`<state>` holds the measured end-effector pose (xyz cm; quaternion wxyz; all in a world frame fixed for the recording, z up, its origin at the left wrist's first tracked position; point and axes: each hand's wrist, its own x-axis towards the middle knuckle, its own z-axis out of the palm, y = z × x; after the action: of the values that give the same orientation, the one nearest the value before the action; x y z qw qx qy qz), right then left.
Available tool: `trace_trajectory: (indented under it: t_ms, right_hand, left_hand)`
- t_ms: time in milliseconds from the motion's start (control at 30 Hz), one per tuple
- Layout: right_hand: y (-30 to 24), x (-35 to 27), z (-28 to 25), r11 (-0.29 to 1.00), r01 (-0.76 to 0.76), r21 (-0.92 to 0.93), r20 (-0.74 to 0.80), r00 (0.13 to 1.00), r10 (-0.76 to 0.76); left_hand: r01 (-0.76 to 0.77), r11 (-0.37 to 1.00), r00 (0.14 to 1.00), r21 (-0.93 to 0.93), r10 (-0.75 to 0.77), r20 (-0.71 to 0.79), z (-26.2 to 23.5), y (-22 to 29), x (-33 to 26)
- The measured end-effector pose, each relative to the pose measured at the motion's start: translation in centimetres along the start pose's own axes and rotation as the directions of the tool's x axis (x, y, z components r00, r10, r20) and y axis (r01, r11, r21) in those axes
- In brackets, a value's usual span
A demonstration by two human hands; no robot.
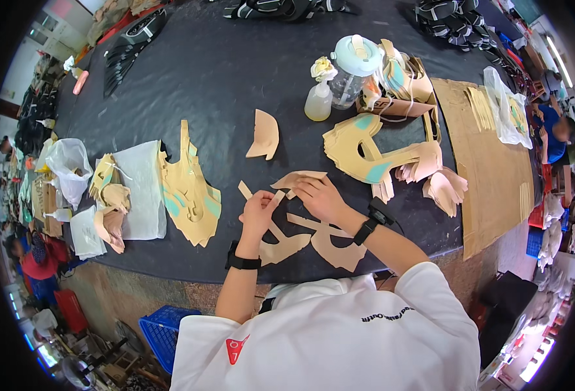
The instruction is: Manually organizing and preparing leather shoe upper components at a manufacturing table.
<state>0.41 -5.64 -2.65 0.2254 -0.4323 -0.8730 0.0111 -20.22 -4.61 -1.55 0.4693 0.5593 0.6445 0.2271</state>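
Presently, the left hand (257,211) pinches one narrow strip (279,199) between its fingers; the right hand (320,197), fingers bent together, holds one curved beige piece (295,177).

- right hand (320,199) covered part of the curved tan piece (294,176), so its lower edge was a mystery
- left hand (258,212) had most of its fingers curled out of sight, couldn't tell exactly what they gripped
- black bundle (284,9) got chopped by the top edge
- white shirt (326,332) ran off the bottom, and hid part of the blue basket (159,332)
- person in blue (552,137), way too small and smeary
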Motion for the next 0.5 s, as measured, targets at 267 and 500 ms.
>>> trace_trajectory:
  t_ms: [267, 500]
  right_hand:
    - [-1.4, -0.4, -0.8, 0.985, -0.114, 0.128, 0.082, 0.991, 0.104]
    - [-1.7, -0.7, -1.0, 0.982, -0.154, 0.111, 0.093, 0.985, 0.144]
  left_hand:
    - [0.051, 0.989, 0.997, 0.141, -0.043, -0.059, 1.7, -0.1, 0.4]
    - [0.091, 0.956, 0.99, 0.278, -0.056, -0.13, 2.2, 1.3, -0.3]
